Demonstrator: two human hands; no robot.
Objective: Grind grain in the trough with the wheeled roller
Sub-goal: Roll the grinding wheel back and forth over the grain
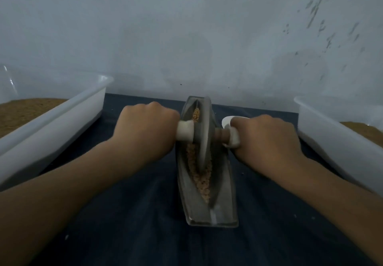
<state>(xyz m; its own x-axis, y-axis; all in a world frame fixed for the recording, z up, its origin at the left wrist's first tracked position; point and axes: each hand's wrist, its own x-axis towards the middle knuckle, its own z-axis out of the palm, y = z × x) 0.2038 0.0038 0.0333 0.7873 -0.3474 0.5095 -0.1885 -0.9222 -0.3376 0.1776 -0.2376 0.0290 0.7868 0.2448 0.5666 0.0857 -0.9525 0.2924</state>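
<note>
1. Two grips: the left grip (145, 126) and the right grip (267, 139) each clench one handle of the single wheeled roller (204, 133).
2. Its wheel stands in the one trough (223, 207), on grain (204, 185).
3. Two white tubs flank the trough: left tub (62, 116), right tub (331, 137).

White plastic tub (51, 124) at left, second white tub (331, 139) at right, both on dark blue cloth (134, 224). Pale stained wall (186, 37) behind.
</note>
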